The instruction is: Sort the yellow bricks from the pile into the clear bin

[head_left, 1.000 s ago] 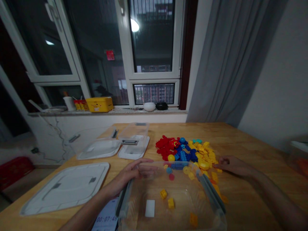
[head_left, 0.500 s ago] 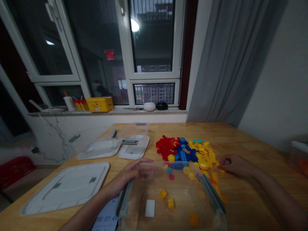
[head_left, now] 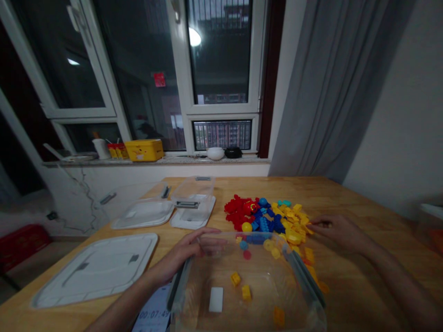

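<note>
A clear plastic bin (head_left: 256, 318) with grey side latches stands in front of me. My left hand (head_left: 194, 244) grips its far left rim, the fingers seen partly through the plastic. Inside lie a few yellow building blocks (head_left: 246, 292) and a white rectangle (head_left: 216, 299). Behind the bin is a pile of toy blocks: red pieces (head_left: 237, 212), blue pieces (head_left: 265, 223) and yellow pieces (head_left: 294, 219). At the right edge of the yellow ones is my right hand (head_left: 334, 230), its fingers curled and its fingertips touching the pile. What they hold is too small to make out.
To the left lies a large white lid (head_left: 100, 269), with two smaller lids (head_left: 143, 214) and clear bins (head_left: 194, 191) behind. A phone with a timer (head_left: 152, 311) is under my left forearm. Another container (head_left: 431, 219) stands at the right edge. The windowsill holds a yellow box (head_left: 143, 150).
My right hand has shifted slightly left and away from me, against the yellow pieces. My left hand and the bin stay where they were.
</note>
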`<state>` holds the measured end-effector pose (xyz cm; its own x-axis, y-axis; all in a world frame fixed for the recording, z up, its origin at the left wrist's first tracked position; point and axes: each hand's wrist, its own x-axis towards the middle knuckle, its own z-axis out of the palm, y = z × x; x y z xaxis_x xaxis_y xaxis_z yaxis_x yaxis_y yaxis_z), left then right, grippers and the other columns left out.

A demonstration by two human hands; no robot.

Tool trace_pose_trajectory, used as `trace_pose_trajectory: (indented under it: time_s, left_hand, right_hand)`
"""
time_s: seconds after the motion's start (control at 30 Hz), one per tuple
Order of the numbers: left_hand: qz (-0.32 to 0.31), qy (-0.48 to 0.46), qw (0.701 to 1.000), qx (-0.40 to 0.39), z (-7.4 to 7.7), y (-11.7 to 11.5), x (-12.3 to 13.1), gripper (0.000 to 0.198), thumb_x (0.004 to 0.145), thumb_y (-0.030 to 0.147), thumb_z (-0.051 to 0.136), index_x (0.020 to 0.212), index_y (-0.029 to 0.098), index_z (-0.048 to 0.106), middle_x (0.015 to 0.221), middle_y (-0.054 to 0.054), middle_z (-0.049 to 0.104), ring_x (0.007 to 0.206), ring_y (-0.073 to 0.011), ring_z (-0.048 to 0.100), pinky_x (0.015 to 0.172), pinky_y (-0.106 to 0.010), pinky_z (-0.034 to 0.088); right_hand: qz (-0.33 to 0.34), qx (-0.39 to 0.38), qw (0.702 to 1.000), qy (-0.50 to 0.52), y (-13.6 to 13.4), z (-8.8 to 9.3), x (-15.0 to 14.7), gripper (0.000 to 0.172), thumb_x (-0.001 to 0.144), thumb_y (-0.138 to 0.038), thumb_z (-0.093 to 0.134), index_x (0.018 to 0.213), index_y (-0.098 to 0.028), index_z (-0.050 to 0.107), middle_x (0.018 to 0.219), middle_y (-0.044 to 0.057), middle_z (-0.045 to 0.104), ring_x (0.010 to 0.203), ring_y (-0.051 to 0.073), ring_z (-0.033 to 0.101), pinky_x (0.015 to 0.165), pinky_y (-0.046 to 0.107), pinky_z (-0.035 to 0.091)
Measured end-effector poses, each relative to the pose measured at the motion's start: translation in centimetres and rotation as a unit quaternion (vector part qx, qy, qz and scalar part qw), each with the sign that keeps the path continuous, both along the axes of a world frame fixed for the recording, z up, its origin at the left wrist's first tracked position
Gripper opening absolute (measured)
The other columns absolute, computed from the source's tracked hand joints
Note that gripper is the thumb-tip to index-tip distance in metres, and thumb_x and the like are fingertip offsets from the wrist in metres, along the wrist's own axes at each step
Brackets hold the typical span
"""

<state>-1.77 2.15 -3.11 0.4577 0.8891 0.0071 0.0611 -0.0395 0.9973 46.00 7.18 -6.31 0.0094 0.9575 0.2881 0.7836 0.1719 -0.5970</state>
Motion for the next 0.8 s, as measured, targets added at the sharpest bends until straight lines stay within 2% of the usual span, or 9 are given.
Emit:
trace_pose_trajectory:
  time_s: [0.1,0.2,0.27,0.33,0.43,0.53,0.63,0.8]
  left_hand:
    - [-0.005,-0.002,1.0,-0.002,0.1,-0.1,0.0,0.057,0.072,0.011,0.057,0.128,0.024,0.065,0.131,-0.004,0.074,0.127,-0.0329,0.061,0.113,-0.05,0.037]
    - [-0.004,-0.005,1.0,-0.004,0.6,-0.4,0.2,0.055,0.073,0.011,0.057,0.125,0.025,0.066,0.128,-0.004,0.075,0.125,-0.0325,0.062,0.113,-0.049,0.037]
    - [-0.004,-0.005,1.0,-0.006,0.8,-0.5,0.3,0.054,0.074,0.011,0.058,0.125,0.025,0.066,0.127,-0.003,0.076,0.125,-0.0328,0.063,0.113,-0.049,0.037]
    - [-0.002,-0.006,1.0,-0.008,0.9,-0.5,0.3,0.054,0.074,0.011,0.058,0.125,0.026,0.066,0.127,-0.003,0.076,0.126,-0.0332,0.063,0.113,-0.049,0.037]
    - [-0.009,-0.018,1.0,-0.021,0.8,-0.5,0.4,0.055,0.073,0.011,0.057,0.125,0.025,0.065,0.127,-0.004,0.076,0.126,-0.0328,0.063,0.114,-0.049,0.037]
    - [-0.009,-0.023,0.999,-0.022,0.6,-0.4,0.4,0.052,0.075,0.013,0.059,0.125,0.025,0.065,0.127,-0.004,0.076,0.125,-0.0317,0.064,0.114,-0.049,0.037]
    - [-0.002,-0.016,1.0,-0.008,0.4,-0.3,0.3,0.051,0.074,0.013,0.06,0.124,0.026,0.066,0.128,-0.003,0.075,0.125,-0.0314,0.063,0.114,-0.048,0.037]
    - [-0.003,-0.018,1.0,-0.013,0.4,-0.4,0.3,0.055,0.071,0.011,0.059,0.124,0.024,0.066,0.128,-0.005,0.075,0.125,-0.0329,0.063,0.114,-0.051,0.036]
  right_hand:
    - [-0.008,0.029,0.996,0.082,-0.2,1.1,-1.9,0.049,0.075,-0.063,0.067,0.097,-0.021,0.081,0.099,0.009,0.079,0.085,0.028,0.071,0.074,0.036,0.055]
    - [-0.03,0.056,0.978,0.197,-0.4,1.2,-4.3,0.054,0.067,-0.068,0.074,0.096,-0.023,0.081,0.101,0.01,0.079,0.094,0.031,0.071,0.083,0.041,0.056]
    - [0.003,0.045,0.961,0.273,-1.0,1.0,-6.2,0.057,0.062,-0.071,0.078,0.095,-0.024,0.081,0.106,0.011,0.079,0.102,0.034,0.07,0.093,0.046,0.054]
    - [0.064,0.016,0.945,0.32,-1.9,0.9,-8.2,0.057,0.062,-0.07,0.08,0.095,-0.023,0.082,0.116,0.012,0.076,0.114,0.036,0.065,0.104,0.051,0.048]
    - [0.171,-0.033,0.92,0.35,-3.5,1.0,-10.9,0.047,0.069,-0.064,0.079,0.093,-0.023,0.082,0.13,0.011,0.07,0.129,0.035,0.055,0.113,0.053,0.038]
    - [0.242,-0.079,0.902,0.348,-4.6,1.2,-12.4,0.042,0.072,-0.06,0.079,0.094,-0.025,0.082,0.137,0.01,0.064,0.133,0.035,0.051,0.113,0.053,0.037]
    - [0.274,-0.108,0.893,0.34,-4.9,1.0,-12.9,0.039,0.073,-0.059,0.079,0.095,-0.027,0.082,0.14,0.01,0.061,0.134,0.036,0.05,0.111,0.053,0.038]
    - [0.286,-0.117,0.89,0.334,-4.6,0.7,-12.7,0.04,0.074,-0.057,0.08,0.095,-0.023,0.081,0.14,0.012,0.059,0.133,0.035,0.05,0.112,0.051,0.037]
